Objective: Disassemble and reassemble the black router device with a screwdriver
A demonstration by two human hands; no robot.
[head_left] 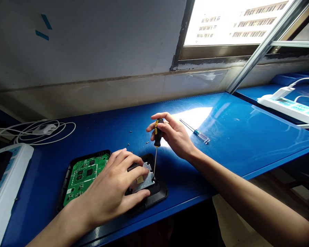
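My right hand (171, 132) is closed round the black and yellow handle of a screwdriver (158, 135). The screwdriver stands nearly upright, its tip at the right edge of a silver metal plate (146, 181). That plate lies in a black plastic cover (161, 192). My left hand (121, 178) rests over the cover with its fingers spread, fingertips on the plate and thumb on the cover's near part. Left of it, a green circuit board (86, 173) sits in a black housing, partly hidden by my left hand.
Several small screws (147, 142) lie behind the cover. A clear-handled screwdriver (201, 136) lies to the right on the blue table (229, 137). White cables (43, 129) and a power strip (10, 185) are at the left, another strip (290, 107) at the far right.
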